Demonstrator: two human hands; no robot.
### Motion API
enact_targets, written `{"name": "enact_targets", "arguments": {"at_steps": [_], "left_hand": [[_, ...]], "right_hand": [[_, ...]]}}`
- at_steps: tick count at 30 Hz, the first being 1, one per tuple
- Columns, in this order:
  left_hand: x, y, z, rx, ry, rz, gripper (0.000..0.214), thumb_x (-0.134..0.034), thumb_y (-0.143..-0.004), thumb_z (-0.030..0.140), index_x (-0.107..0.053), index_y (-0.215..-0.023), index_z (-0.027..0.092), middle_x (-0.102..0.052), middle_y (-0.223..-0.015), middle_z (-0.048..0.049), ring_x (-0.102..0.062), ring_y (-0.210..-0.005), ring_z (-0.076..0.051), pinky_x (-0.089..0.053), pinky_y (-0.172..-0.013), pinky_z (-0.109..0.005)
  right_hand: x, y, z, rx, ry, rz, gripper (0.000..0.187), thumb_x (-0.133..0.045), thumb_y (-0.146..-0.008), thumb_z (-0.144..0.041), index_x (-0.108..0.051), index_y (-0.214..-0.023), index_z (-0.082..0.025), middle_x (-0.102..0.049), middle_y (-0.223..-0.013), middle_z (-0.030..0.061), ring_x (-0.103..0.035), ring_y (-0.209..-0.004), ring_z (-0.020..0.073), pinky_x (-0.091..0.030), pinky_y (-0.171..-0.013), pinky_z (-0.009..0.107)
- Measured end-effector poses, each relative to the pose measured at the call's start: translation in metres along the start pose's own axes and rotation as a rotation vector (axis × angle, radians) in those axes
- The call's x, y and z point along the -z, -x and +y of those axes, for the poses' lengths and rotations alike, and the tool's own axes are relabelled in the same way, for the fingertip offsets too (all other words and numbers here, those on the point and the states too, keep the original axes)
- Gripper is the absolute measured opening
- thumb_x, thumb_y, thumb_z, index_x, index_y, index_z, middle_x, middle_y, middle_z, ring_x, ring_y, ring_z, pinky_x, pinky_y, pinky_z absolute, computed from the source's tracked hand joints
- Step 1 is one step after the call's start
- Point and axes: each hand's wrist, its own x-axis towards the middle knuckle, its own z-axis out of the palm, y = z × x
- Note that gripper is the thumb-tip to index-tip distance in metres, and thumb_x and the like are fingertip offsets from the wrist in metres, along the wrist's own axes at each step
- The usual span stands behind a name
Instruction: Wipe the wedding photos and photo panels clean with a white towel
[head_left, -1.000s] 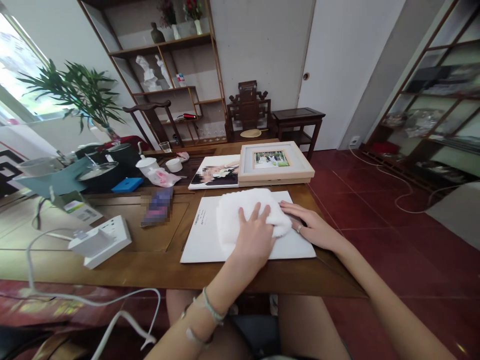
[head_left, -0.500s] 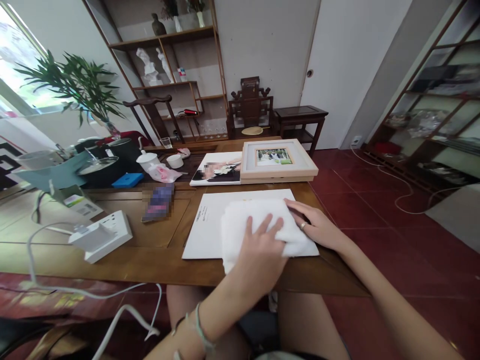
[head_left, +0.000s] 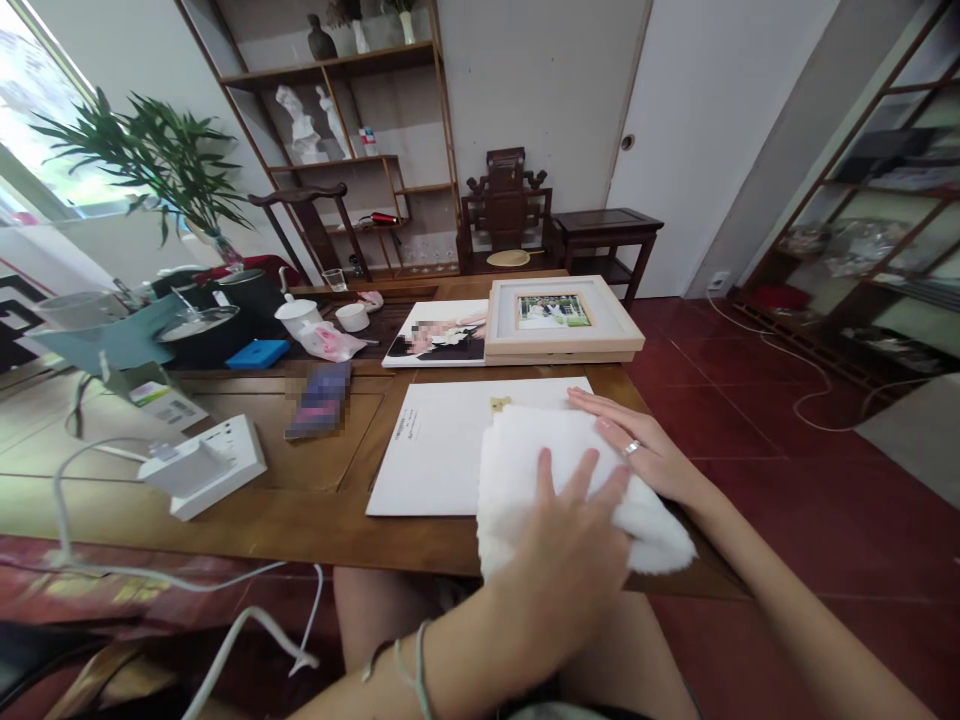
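Observation:
A white flat board (head_left: 442, 450) with small printed text and a small gold-coloured metal piece (head_left: 499, 404) lies on the wooden table. Folded over its right half is a white fluffy cloth (head_left: 517, 450), which hangs past the front edge. My left hand (head_left: 574, 540), slightly blurred, presses flat on the cloth with its fingers spread. At the board's right edge rests my right hand (head_left: 637, 450), a ring on one finger. Its fingers are stretched out, the tips on the board's far right corner and beside the cloth.
Behind the board lie a framed picture (head_left: 562, 345) and a photo panel (head_left: 420, 345). To the left are a white power strip (head_left: 217, 465), a blurred-out item (head_left: 319, 400), a blue box (head_left: 258, 354) and white cups (head_left: 300, 318). A white cable (head_left: 187, 580) hangs in front of the table.
My left hand has slid right and toward me with the cloth, uncovering more of the board and the gold-coloured piece. My right hand stays at the board's right edge.

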Motion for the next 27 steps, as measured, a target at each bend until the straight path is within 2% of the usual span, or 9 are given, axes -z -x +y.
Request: {"name": "enact_targets", "arguments": {"at_steps": [3, 7, 10, 12, 14, 16, 20, 23, 27], "left_hand": [[0.010, 0.018, 0.010, 0.003, 0.055, -0.065, 0.035, -0.035, -0.094, 0.024, -0.070, -0.096, 0.023, -0.039, -0.145, -0.0030, -0.029, -0.135, -0.034, -0.029, -0.102, -0.067], [0.024, 0.019, -0.008, 0.135, 0.070, -0.122, 0.028, -0.040, -0.090, 0.018, -0.066, -0.101, 0.019, -0.047, -0.139, -0.0050, -0.035, -0.132, -0.030, -0.033, -0.103, -0.060], [0.024, 0.003, -0.037, 0.290, 0.045, -0.085, 0.027, -0.041, -0.090, 0.017, -0.062, -0.107, 0.015, -0.047, -0.138, -0.0126, -0.037, -0.131, -0.030, -0.033, -0.103, -0.056], [0.021, -0.012, -0.055, 0.336, 0.068, -0.045, 0.028, -0.040, -0.092, 0.020, -0.059, -0.111, 0.014, -0.048, -0.136, -0.0147, -0.036, -0.131, -0.029, -0.031, -0.104, -0.055], [0.019, -0.028, -0.068, 0.337, 0.108, 0.002, 0.028, -0.037, -0.094, 0.023, -0.059, -0.110, 0.015, -0.054, -0.130, -0.0133, -0.039, -0.129, -0.029, -0.031, -0.104, -0.054], [0.021, -0.045, -0.076, 0.330, 0.130, 0.032, 0.031, -0.034, -0.096, 0.027, -0.060, -0.107, 0.015, -0.059, -0.122, -0.0128, -0.049, -0.120, -0.029, -0.037, -0.099, -0.050], [0.027, -0.078, -0.080, 0.267, 0.129, -0.001, 0.039, -0.031, -0.097, 0.035, -0.063, -0.096, 0.014, -0.064, -0.110, -0.0119, -0.060, -0.102, -0.025, -0.045, -0.088, -0.038], [0.025, -0.088, -0.078, 0.249, 0.111, -0.022, 0.037, -0.032, -0.097, 0.036, -0.063, -0.098, 0.015, -0.063, -0.112, -0.0112, -0.059, -0.104, -0.025, -0.044, -0.091, -0.040], [0.020, -0.072, -0.082, 0.318, 0.040, -0.037, 0.028, -0.039, -0.095, 0.026, -0.061, -0.103, 0.012, -0.059, -0.119, -0.0155, -0.052, -0.115, -0.029, -0.038, -0.097, -0.051]], "right_hand": [[-0.002, -0.001, 0.004, -0.050, 0.059, -0.031, 0.038, -0.041, -0.093, -0.039, -0.059, -0.123, -0.025, -0.054, -0.135, 0.0043, -0.044, -0.129, 0.0232, -0.030, -0.112, 0.045], [-0.004, -0.002, 0.010, -0.023, 0.150, -0.063, 0.038, -0.040, -0.093, -0.036, -0.061, -0.121, -0.022, -0.054, -0.135, 0.0060, -0.044, -0.129, 0.0228, -0.030, -0.112, 0.044], [-0.003, -0.002, 0.010, 0.011, 0.197, -0.070, 0.038, -0.045, -0.090, -0.032, -0.059, -0.123, -0.022, -0.053, -0.136, 0.0073, -0.043, -0.129, 0.0247, -0.031, -0.111, 0.045], [-0.002, -0.002, 0.009, 0.042, 0.212, -0.083, 0.039, -0.045, -0.089, -0.030, -0.057, -0.125, -0.024, -0.052, -0.137, 0.0062, -0.044, -0.129, 0.0259, -0.034, -0.108, 0.046], [-0.002, -0.003, 0.007, 0.072, 0.222, -0.100, 0.040, -0.045, -0.089, -0.028, -0.055, -0.128, -0.027, -0.051, -0.137, 0.0045, -0.045, -0.128, 0.0260, -0.037, -0.106, 0.046], [-0.001, -0.003, 0.007, 0.093, 0.232, -0.103, 0.040, -0.045, -0.089, -0.027, -0.053, -0.129, -0.028, -0.052, -0.137, 0.0045, -0.047, -0.126, 0.0258, -0.039, -0.104, 0.045], [-0.002, -0.004, 0.007, 0.095, 0.246, -0.080, 0.038, -0.046, -0.089, -0.026, -0.057, -0.125, -0.026, -0.058, -0.130, 0.0069, -0.051, -0.121, 0.0268, -0.042, -0.101, 0.045], [-0.002, -0.003, 0.006, 0.086, 0.244, -0.077, 0.036, -0.047, -0.088, -0.024, -0.058, -0.123, -0.026, -0.059, -0.127, 0.0072, -0.054, -0.118, 0.0275, -0.045, -0.098, 0.045], [-0.002, -0.003, 0.006, 0.080, 0.222, -0.090, 0.037, -0.046, -0.089, -0.025, -0.057, -0.124, -0.027, -0.057, -0.132, 0.0050, -0.051, -0.122, 0.0259, -0.042, -0.102, 0.045]]}}
